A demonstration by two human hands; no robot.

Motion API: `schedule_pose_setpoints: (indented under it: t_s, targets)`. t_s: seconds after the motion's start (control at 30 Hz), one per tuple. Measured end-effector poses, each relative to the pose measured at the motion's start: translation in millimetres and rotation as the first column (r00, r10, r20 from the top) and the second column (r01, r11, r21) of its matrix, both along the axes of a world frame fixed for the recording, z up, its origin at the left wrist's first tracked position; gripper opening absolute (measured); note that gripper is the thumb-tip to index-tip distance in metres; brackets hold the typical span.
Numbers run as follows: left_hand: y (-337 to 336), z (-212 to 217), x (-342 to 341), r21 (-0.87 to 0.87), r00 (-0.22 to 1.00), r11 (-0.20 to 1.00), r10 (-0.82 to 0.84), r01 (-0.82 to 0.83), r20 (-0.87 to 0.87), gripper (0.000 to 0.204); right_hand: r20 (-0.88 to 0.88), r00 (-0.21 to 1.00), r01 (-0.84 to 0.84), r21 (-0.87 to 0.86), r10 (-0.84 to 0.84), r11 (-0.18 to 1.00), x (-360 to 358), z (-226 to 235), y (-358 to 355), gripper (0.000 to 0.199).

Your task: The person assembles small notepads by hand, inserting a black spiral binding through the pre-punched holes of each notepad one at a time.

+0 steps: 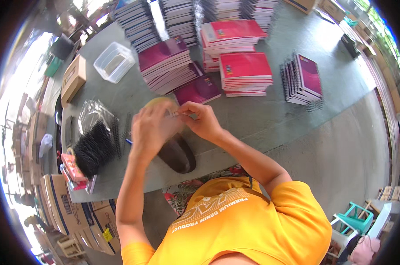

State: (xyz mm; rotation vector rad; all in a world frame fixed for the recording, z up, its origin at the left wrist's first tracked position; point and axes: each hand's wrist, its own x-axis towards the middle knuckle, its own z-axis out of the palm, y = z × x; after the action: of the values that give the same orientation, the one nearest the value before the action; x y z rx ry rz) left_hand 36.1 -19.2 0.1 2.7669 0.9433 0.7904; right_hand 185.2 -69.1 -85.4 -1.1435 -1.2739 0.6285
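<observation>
Both hands are close together over a long, rounded dark brown object (178, 154) at the near side of the table. It looks like a shoe sole, and a yellowish green end (161, 101) shows past my fingers. My left hand (152, 126) lies over its upper part, smeared by motion, its grip unclear. My right hand (202, 120) is closed in a pinch beside the left fingers; whatever it pinches is too small to name. Just beyond the hands lies a single purple notebook (198, 90), in front of a stack of purple notebooks (164, 57).
Red notebooks (246, 66) stand stacked right of the purple ones. Further right are spiral-bound purple notebooks (309, 75). Black binding coils (94, 148) lie at the left, near a clear plastic tub (114, 62) and a cardboard box (73, 79). Several tall notebook piles line the back.
</observation>
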Motion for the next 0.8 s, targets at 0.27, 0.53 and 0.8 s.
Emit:
schedule_pose_setpoints:
  t_s: [0.27, 0.53, 0.8]
  targets:
    - [-19, 15, -10, 0.088, 0.992, 0.992, 0.093, -0.086, -0.081, 0.018, -0.075, 0.986, 0.145, -0.090, -0.152, 0.985, 2, 22, -31, 0.032]
    - [-28, 41, 6, -0.165, 0.948, 0.975, -0.092, 0.148, 0.306, 0.035, 0.393, 0.818, 0.398, 0.142, -0.420, 0.906, 106, 97, -112, 0.018]
    - [-22, 14, 19, -0.133, 0.949, 0.953, -0.244, 0.273, 0.201, 0.034, 0.879, 0.072, 0.906, 0.139, -0.471, 0.400, 239, 68, -138, 0.046]
